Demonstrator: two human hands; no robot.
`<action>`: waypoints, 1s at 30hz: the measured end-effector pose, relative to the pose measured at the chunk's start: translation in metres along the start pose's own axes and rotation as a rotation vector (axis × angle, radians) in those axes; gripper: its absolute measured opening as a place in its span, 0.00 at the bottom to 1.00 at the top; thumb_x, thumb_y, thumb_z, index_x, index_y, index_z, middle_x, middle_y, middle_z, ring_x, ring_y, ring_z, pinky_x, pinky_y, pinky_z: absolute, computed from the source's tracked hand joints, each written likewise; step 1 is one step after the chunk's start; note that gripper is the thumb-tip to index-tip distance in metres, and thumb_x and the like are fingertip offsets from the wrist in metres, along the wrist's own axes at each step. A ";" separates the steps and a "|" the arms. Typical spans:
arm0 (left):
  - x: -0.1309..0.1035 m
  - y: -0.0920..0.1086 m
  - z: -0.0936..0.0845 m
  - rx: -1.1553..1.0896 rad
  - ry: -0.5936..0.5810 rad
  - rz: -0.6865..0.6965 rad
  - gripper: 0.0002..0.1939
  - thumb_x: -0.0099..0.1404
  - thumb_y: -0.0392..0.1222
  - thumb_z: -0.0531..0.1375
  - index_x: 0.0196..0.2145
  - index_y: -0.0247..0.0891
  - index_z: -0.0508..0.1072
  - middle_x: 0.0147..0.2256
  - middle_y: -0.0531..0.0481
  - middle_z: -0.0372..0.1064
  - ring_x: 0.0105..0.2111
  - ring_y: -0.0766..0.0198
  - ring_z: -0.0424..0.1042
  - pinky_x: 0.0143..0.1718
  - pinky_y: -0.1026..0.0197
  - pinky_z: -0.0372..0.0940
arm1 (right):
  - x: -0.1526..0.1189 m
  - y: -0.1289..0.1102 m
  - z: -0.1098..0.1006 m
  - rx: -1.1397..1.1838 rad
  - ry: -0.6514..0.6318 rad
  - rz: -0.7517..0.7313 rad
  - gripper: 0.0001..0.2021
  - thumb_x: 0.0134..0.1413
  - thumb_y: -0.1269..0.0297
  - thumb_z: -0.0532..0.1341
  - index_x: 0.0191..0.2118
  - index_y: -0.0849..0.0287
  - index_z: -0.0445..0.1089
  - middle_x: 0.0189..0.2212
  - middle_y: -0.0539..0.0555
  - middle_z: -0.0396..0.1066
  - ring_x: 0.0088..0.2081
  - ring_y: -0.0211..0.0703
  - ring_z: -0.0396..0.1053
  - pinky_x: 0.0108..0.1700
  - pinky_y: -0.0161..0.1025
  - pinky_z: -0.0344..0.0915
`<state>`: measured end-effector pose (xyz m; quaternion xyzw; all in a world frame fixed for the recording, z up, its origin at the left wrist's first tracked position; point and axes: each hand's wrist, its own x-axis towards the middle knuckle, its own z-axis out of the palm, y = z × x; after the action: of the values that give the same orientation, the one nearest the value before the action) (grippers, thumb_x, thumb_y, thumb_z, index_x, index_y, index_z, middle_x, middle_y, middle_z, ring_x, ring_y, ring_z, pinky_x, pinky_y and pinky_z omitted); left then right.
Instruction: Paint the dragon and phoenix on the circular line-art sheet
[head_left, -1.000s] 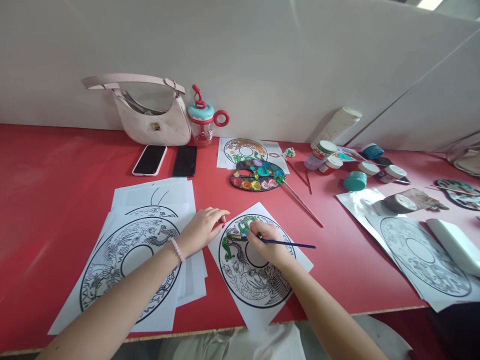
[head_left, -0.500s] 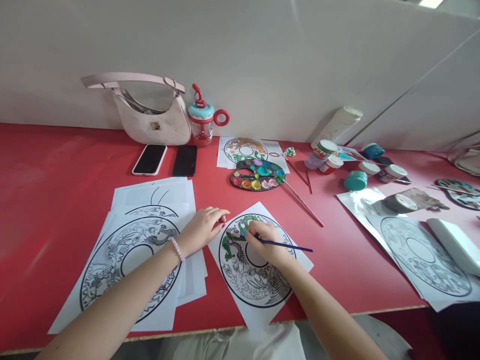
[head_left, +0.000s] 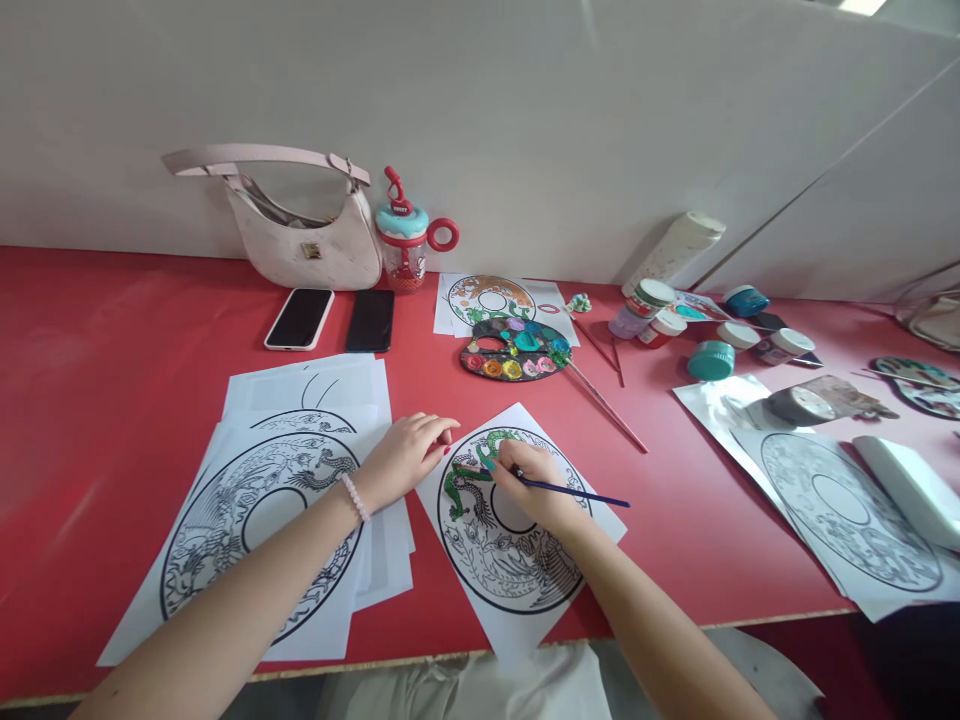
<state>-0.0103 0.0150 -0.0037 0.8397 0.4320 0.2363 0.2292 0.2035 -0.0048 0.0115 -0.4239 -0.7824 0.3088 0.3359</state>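
In my right hand (head_left: 531, 482) is a thin blue paintbrush (head_left: 585, 493), pinched near its bristle end, with its handle pointing right. The tip touches a green-painted dragon on a printed sheet (head_left: 517, 630) that bears a round dragon-and-phoenix line drawing. Most of that drawing is black outline on white. My left hand (head_left: 409, 455) lies palm down with fingers stretched out and holds nothing, between this sheet's left edge and a stack of printed sheets (head_left: 330, 630). Beyond the sheet sits a paint palette (head_left: 517, 372) with several colours, a brush (head_left: 607, 405) leaning on its edge.
Two phones (head_left: 300, 320), a pale handbag (head_left: 315, 240) and a drink cup (head_left: 405, 250) stand at the back left. A partly coloured drawing (head_left: 457, 290) lies behind the palette. Several paint jars (head_left: 711, 361) and another printed sheet (head_left: 810, 540) occupy the right side of the red table (head_left: 90, 400).
The paintbrush has shifted slightly, its handle end a little farther right and lower. My left hand stays in the same place.
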 end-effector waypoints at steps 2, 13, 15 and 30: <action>0.000 0.001 0.000 0.002 0.000 0.002 0.16 0.63 0.27 0.54 0.47 0.40 0.64 0.36 0.53 0.68 0.38 0.63 0.66 0.43 0.57 0.63 | 0.000 0.000 0.000 -0.004 -0.014 -0.020 0.14 0.51 0.71 0.52 0.22 0.56 0.44 0.18 0.44 0.47 0.21 0.33 0.47 0.24 0.34 0.48; 0.000 0.000 0.000 0.011 0.008 0.014 0.16 0.63 0.27 0.55 0.47 0.40 0.64 0.36 0.53 0.68 0.38 0.63 0.67 0.42 0.57 0.64 | 0.002 -0.001 0.000 -0.054 0.044 -0.055 0.15 0.52 0.72 0.52 0.22 0.56 0.43 0.18 0.44 0.47 0.20 0.32 0.47 0.23 0.33 0.47; 0.001 0.000 0.000 0.013 0.008 0.016 0.16 0.63 0.28 0.55 0.47 0.40 0.64 0.36 0.53 0.68 0.37 0.63 0.67 0.42 0.57 0.64 | 0.002 -0.001 0.000 -0.056 0.061 -0.069 0.15 0.52 0.72 0.52 0.22 0.56 0.43 0.17 0.44 0.46 0.20 0.32 0.46 0.23 0.33 0.46; 0.001 0.002 -0.001 0.017 0.001 0.004 0.16 0.63 0.28 0.56 0.47 0.39 0.64 0.36 0.53 0.68 0.38 0.63 0.66 0.42 0.57 0.64 | 0.002 -0.001 0.000 -0.064 0.051 -0.107 0.15 0.54 0.71 0.52 0.23 0.56 0.43 0.18 0.44 0.46 0.20 0.32 0.46 0.23 0.32 0.47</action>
<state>-0.0092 0.0153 -0.0017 0.8422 0.4326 0.2334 0.2215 0.2018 -0.0033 0.0127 -0.3998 -0.8047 0.2542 0.3579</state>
